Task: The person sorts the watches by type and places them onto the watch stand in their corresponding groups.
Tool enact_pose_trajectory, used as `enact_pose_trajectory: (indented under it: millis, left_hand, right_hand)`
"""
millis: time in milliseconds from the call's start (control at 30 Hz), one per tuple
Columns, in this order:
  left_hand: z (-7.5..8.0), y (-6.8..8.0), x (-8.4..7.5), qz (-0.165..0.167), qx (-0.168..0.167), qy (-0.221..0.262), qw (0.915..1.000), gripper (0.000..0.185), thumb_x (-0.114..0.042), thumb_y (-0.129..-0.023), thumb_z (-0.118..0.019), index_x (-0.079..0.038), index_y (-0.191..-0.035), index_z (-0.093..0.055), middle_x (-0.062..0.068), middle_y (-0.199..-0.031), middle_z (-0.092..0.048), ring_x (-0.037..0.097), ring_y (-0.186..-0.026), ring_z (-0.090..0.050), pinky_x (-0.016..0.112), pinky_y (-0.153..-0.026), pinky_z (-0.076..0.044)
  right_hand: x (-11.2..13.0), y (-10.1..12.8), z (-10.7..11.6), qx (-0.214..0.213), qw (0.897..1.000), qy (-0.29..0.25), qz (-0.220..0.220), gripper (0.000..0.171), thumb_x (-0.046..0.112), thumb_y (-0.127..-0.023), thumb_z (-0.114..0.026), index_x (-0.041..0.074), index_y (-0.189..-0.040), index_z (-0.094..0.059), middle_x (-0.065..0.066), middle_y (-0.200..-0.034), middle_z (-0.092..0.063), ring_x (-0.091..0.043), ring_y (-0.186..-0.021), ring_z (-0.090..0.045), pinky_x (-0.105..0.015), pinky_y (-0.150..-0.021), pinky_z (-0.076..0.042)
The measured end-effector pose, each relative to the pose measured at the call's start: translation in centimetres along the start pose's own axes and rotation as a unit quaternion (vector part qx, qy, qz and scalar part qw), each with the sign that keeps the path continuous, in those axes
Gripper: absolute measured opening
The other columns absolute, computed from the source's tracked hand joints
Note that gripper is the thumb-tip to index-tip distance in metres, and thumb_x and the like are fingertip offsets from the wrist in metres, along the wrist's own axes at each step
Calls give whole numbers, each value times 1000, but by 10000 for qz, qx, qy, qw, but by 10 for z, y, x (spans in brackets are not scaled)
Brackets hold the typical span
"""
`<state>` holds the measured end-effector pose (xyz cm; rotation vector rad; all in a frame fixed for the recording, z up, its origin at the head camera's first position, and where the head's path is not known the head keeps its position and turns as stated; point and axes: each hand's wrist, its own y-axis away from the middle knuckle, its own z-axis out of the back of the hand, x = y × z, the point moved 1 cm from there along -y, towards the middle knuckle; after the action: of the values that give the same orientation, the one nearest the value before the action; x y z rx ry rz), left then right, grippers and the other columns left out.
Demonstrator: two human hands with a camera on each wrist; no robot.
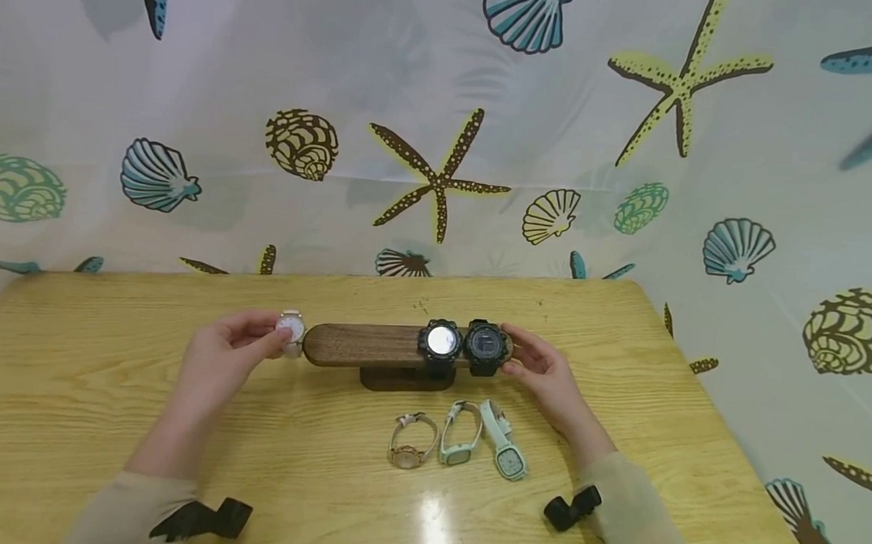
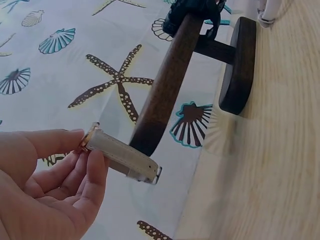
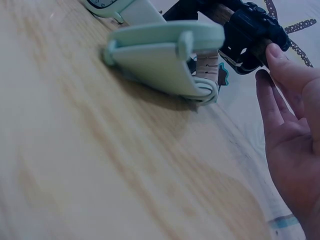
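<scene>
My left hand (image 1: pixel 229 352) pinches a white-strapped watch (image 1: pixel 292 322) by its case between thumb and fingers. In the left wrist view its closed strap loop (image 2: pixel 122 151) stands right at the end of the wooden bar (image 2: pixel 162 92). The bar belongs to a dark wooden watch stand (image 1: pixel 367 346) on a low foot. Two black digital watches, one with a bright glare on its face (image 1: pixel 443 340) and a darker one (image 1: pixel 485 345), sit round the bar toward its right. My right hand (image 1: pixel 551 382) grips the bar's right end between thumb and fingers.
In front of the stand, on the wooden table (image 1: pixel 310 477), lie a gold-cased watch (image 1: pixel 406 457), a pale green watch (image 1: pixel 459 453) and a mint square-faced watch (image 1: pixel 510 462). A cloth with shells and starfish (image 1: pixel 386 75) hangs behind the table and along its right side.
</scene>
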<state>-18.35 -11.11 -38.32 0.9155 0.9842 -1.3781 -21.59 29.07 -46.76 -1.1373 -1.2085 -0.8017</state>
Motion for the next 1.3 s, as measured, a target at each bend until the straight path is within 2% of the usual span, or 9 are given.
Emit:
enact_pose_trajectory:
  millis: [200,333,533,667,800,900,1100,1200,1300]
  left_hand:
    - [-6,-5,9,-36,202,-258,9995,50,-34,-93,-64,2,-126,-57,15,-111,-62,3,-85,-62,20,-76,-52]
    - [-9,-6,13,-17,221,-572,9981,51,-36,-92,-64,2,-126,-59,17,-112,-63,4,-86,-62,24,-77,-52]
    - [-8,-7,14,-179,249,-1108,9934,58,-42,-91,-63,-4,-135,-55,16,-111,-66,18,-90,-65,31,-76,-51]
    - [-8,-8,15,-520,281,-1334,9893,54,-39,-91,-64,-11,-136,-55,15,-115,-65,28,-100,-63,39,-79,-53]
    - [-8,-9,16,-1062,321,-1542,9818,44,-29,-89,-68,-10,-128,-62,15,-120,-63,33,-107,-61,47,-83,-53]
    - [-8,-10,17,-1446,380,-1672,9745,44,-22,-85,-73,-8,-127,-63,15,-121,-62,36,-109,-59,49,-84,-52]
    - [-4,-13,21,-1804,562,-1937,9627,51,-18,-78,-79,-9,-126,-64,12,-126,-58,38,-118,-52,55,-90,-47]
    - [-3,-17,24,-2141,542,-2103,9524,49,-17,-76,-81,-9,-122,-66,10,-126,-60,35,-117,-54,55,-90,-46]
    - [-4,-20,26,-2336,517,-2117,9476,48,-15,-74,-83,-9,-119,-68,11,-122,-63,34,-110,-58,52,-89,-49]
  right_hand:
    - [2,1,-1,-46,10000,13,-56,55,3,-90,-65,3,-141,-45,-7,-142,-48,-20,-122,-50,-31,-95,-47]
    - [3,1,-1,-33,10000,17,-41,55,3,-90,-65,2,-141,-44,-7,-142,-48,-20,-122,-50,-31,-95,-47]
    - [2,1,0,-56,9999,110,-32,54,1,-91,-64,3,-141,-45,-8,-141,-48,-20,-122,-51,-30,-96,-47]
    - [4,1,0,-102,9998,168,-65,55,4,-90,-66,3,-141,-45,-10,-142,-47,-21,-123,-50,-31,-96,-47]
    - [3,1,0,-90,9997,202,-87,55,5,-90,-66,3,-141,-45,-11,-142,-47,-20,-122,-51,-30,-95,-47]
    - [2,1,0,-65,9997,233,-72,54,4,-90,-65,3,-141,-45,-11,-142,-47,-20,-122,-51,-30,-95,-47]
    - [2,1,0,-85,9992,379,-86,55,5,-91,-65,5,-142,-45,-12,-144,-45,-22,-123,-50,-31,-95,-47]
    - [2,1,0,-102,9990,421,-122,55,6,-91,-65,5,-142,-45,-12,-144,-44,-23,-124,-49,-31,-96,-47]
    - [2,0,0,-116,9990,419,-130,54,5,-91,-65,5,-142,-46,-12,-144,-45,-23,-124,-49,-31,-95,-47]
